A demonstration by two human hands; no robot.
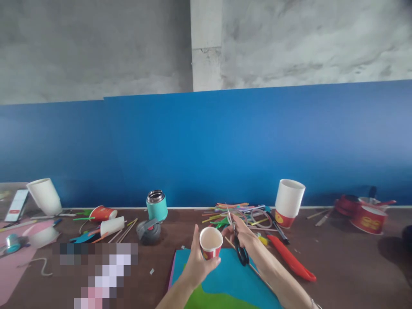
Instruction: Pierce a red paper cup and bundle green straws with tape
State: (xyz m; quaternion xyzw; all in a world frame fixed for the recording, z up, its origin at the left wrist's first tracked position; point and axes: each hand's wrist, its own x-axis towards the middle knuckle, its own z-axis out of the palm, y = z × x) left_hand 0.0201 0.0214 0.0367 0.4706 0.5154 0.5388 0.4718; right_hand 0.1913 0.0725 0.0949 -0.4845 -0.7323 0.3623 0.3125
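My left hand (198, 262) is wrapped around a red and white paper cup (210, 242), its mouth tipped toward me. To its right, my right hand (246, 235) grips a pair of scissors (238, 246), blades pointing away and black handles hanging below the palm. Some of the right fingers are hidden behind the hand. A thin wooden stick (261, 278) runs under the right hand and forearm. Blue and green sheets (225, 274) lie beneath both hands. Just beyond the right hand is a pile of coloured sticks and pipe cleaners (222, 211).
A stack of paper cups (289, 204) stands behind on the right, near a red pouch (291, 257). A turquoise thermos (156, 206) and its grey lid (149, 231) stand left of centre. Decorated cups (368, 219) sit far right; a blue partition (206, 146) closes the back.
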